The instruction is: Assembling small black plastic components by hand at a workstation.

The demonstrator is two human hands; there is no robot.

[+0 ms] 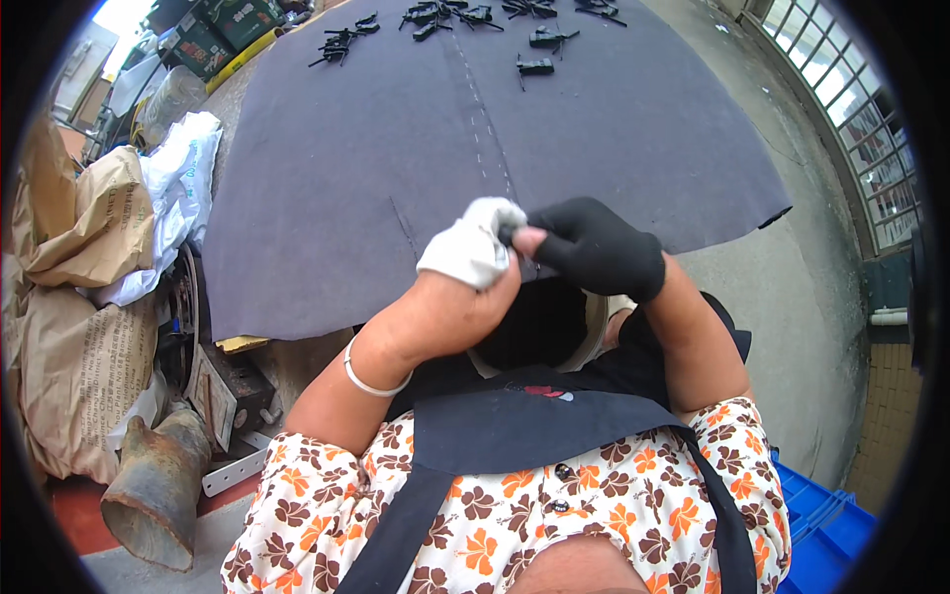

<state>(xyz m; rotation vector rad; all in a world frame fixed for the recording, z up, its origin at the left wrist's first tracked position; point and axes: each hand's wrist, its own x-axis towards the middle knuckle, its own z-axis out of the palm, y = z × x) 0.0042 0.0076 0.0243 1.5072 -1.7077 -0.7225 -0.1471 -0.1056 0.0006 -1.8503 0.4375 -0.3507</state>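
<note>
Head view: grey worktop point(336, 188) filled the middle, white dashed line point(478, 129) down it, small black parts point(431, 14) scattered toward the far side. White-covered left hand point(475, 247) and black-gloved right hand point(599, 246) met at the near edge — both closed on a small dark piece point(506, 236), mostly hidden. Brown paper bags point(74, 366) sat left; concrete floor point(792, 337) and barred window point(857, 111) lay right — blue crate point(821, 520) lower right.
</note>
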